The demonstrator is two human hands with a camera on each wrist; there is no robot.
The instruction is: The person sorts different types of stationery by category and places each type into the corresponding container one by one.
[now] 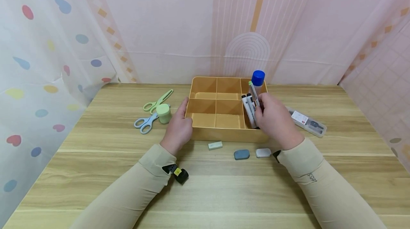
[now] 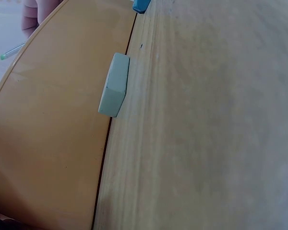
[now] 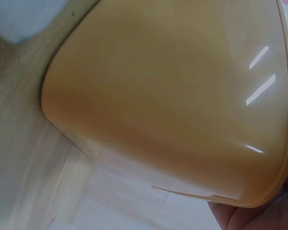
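Observation:
A yellow-orange organizer box (image 1: 229,134) with several compartments stands on the table. My left hand (image 1: 177,129) holds its front left corner, the index finger along the outer left wall and the thumb at the rim. At the right-hand compartments, my right hand (image 1: 277,120) pinches a slim pen with a light green end (image 1: 254,92). White markers with black caps (image 1: 248,110) lean in the front right compartment, beside those fingers. Behind them stands a clear tube with a blue cap (image 1: 258,78). The right fingertips are partly hidden.
Green scissors (image 1: 158,101), blue scissors (image 1: 145,124) and a green cylinder (image 1: 164,113) lie left of the box. In front are a pale green block (image 1: 215,145), a blue-grey block (image 1: 241,154) and a white block (image 1: 263,153). A clear case (image 1: 309,124) lies at right.

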